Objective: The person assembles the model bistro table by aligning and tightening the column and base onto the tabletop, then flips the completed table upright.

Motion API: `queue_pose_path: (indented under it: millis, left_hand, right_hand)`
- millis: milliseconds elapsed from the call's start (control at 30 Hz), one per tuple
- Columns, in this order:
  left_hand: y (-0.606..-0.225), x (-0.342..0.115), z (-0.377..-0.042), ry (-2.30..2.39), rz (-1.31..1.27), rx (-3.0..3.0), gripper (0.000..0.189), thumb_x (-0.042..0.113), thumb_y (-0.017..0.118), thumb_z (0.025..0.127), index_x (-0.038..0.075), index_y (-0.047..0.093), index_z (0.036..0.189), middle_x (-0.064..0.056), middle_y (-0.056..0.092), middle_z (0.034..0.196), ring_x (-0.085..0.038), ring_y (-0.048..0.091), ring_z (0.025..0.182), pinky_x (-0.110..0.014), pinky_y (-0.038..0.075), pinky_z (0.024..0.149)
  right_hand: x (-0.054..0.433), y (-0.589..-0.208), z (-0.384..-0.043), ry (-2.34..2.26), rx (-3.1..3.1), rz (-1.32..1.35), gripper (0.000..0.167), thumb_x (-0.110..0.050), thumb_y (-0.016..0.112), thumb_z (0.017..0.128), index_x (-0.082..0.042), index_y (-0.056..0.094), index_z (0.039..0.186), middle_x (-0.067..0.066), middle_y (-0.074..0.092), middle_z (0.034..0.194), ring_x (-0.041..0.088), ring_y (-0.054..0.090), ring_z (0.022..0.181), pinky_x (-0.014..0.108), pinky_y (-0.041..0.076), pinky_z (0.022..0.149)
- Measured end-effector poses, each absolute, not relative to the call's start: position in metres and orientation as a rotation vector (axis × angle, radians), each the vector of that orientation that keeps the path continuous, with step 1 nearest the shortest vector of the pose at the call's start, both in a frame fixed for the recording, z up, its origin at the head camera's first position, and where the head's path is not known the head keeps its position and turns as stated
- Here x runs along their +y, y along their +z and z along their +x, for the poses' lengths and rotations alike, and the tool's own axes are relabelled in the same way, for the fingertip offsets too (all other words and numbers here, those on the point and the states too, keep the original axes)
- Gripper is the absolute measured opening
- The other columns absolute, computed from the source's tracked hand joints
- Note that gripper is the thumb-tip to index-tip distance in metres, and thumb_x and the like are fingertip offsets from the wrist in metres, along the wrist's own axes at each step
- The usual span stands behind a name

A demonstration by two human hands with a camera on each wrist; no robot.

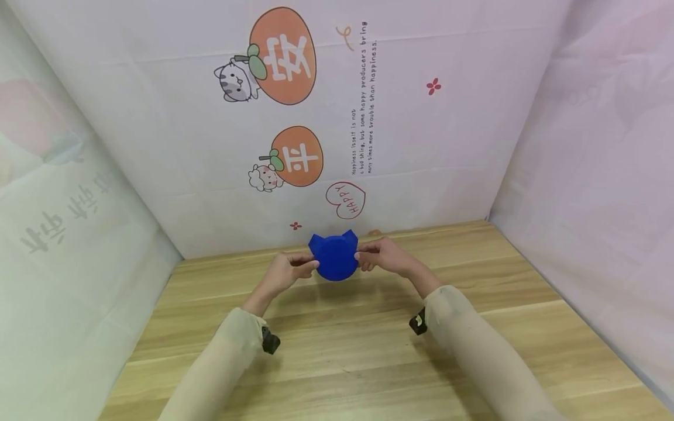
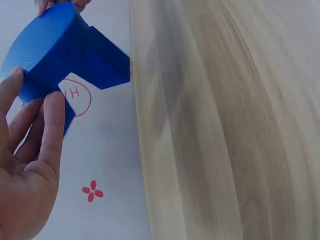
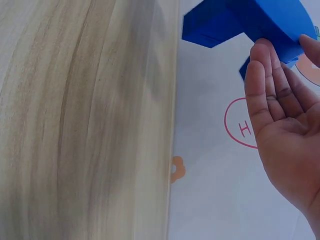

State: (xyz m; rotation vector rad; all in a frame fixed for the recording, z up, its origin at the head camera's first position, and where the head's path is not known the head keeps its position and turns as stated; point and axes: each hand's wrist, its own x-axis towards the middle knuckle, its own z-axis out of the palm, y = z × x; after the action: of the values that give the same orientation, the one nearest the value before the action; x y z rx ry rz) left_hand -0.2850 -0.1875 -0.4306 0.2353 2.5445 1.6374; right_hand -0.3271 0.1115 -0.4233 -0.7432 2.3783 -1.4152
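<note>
Both hands hold one blue round piece (image 1: 336, 259) between them, its flat disc face turned up toward the head camera. Block-like legs (image 2: 110, 62) stick out from its back and show past the disc's far edge in the head view. On the left side, my left hand (image 1: 286, 272) pinches the rim, thumb on the face and fingers behind. The right hand (image 1: 387, 256) grips the opposite rim the same way, its thumb at the edge in the right wrist view. A shadow falls on the wood below the piece.
A wood-grain table (image 1: 337, 356) lies beneath the hands. Behind it rises a white printed cloth (image 1: 400, 134) with orange fruit drawings and lettering, meeting the table's far edge. More cloth walls stand at the left (image 1: 68, 175) and right (image 1: 590, 175).
</note>
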Motion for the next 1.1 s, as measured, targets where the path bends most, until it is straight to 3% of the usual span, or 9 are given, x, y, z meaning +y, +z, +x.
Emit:
queue_pose_path:
  millis: [67, 167, 367, 533, 733, 933, 1100]
  left_hand:
    - [-0.431, -0.187, -0.285, 1.645, 0.194, 2.538, 0.047, 0.05, 0.076, 0.085, 0.014, 0.075, 0.116, -0.008, 0.075, 0.114, -0.02, 0.076, 0.089, -0.039, 0.06, 0.088]
    - [-0.432, -0.186, -0.284, 1.696, 0.166, 2.5, 0.05, 0.053, 0.073, 0.086, 0.013, 0.075, 0.116, -0.011, 0.076, 0.107, -0.027, 0.076, 0.092, -0.04, 0.06, 0.088]
    - [-0.43, -0.178, -0.281, 1.808, 0.089, 2.374, 0.039, 0.031, 0.067, 0.096, 0.0, 0.07, 0.121, -0.021, 0.073, 0.109, -0.021, 0.075, 0.086, -0.036, 0.061, 0.085]
    - [-0.441, -0.175, -0.284, 1.871, 0.005, 2.346, 0.039, 0.031, 0.07, 0.094, 0.0, 0.072, 0.118, -0.02, 0.074, 0.103, -0.016, 0.074, 0.081, -0.031, 0.062, 0.079]
    - [-0.448, -0.172, -0.284, 1.901, -0.079, 2.352, 0.04, 0.032, 0.072, 0.092, -0.001, 0.073, 0.114, -0.025, 0.074, 0.098, -0.029, 0.075, 0.084, -0.033, 0.062, 0.075]
    - [-0.453, -0.166, -0.285, 1.876, -0.137, 2.374, 0.039, 0.027, 0.07, 0.093, -0.008, 0.072, 0.111, -0.018, 0.076, 0.085, -0.033, 0.075, 0.082, -0.04, 0.062, 0.078]
    - [-0.454, -0.163, -0.285, 1.814, -0.152, 2.435, 0.041, 0.028, 0.068, 0.094, -0.011, 0.072, 0.109, -0.018, 0.075, 0.082, -0.032, 0.075, 0.078, -0.034, 0.062, 0.069]
  right_hand:
    - [0.111, -0.423, -0.327, -1.414, 2.381, -0.726, 0.032, -0.033, 0.062, 0.099, -0.004, 0.073, 0.107, 0.012, 0.075, 0.098, 0.033, 0.071, 0.09, 0.055, 0.056, 0.089]
    - [0.109, -0.424, -0.328, -1.406, 2.396, -0.692, 0.035, -0.038, 0.06, 0.1, -0.005, 0.074, 0.103, 0.017, 0.075, 0.1, 0.024, 0.071, 0.085, 0.047, 0.059, 0.085]
    - [0.105, -0.426, -0.328, -1.409, 2.422, -0.633, 0.04, -0.038, 0.058, 0.101, -0.003, 0.074, 0.109, 0.019, 0.075, 0.095, 0.022, 0.071, 0.081, 0.03, 0.059, 0.073]
    - [0.102, -0.43, -0.325, -1.423, 2.411, -0.572, 0.042, -0.038, 0.056, 0.101, 0.0, 0.074, 0.108, 0.022, 0.074, 0.096, 0.026, 0.072, 0.081, 0.035, 0.061, 0.073]
    - [0.098, -0.443, -0.328, -1.428, 2.375, -0.5, 0.045, -0.037, 0.055, 0.102, 0.003, 0.072, 0.111, 0.02, 0.075, 0.092, 0.034, 0.073, 0.084, 0.052, 0.059, 0.081]
    - [0.094, -0.45, -0.329, -1.426, 2.368, -0.435, 0.043, -0.035, 0.055, 0.102, 0.004, 0.073, 0.105, 0.02, 0.075, 0.091, 0.037, 0.073, 0.087, 0.052, 0.059, 0.081]
    - [0.094, -0.455, -0.33, -1.425, 2.366, -0.397, 0.044, -0.034, 0.055, 0.102, 0.006, 0.072, 0.1, 0.022, 0.075, 0.092, 0.039, 0.073, 0.087, 0.05, 0.06, 0.08]
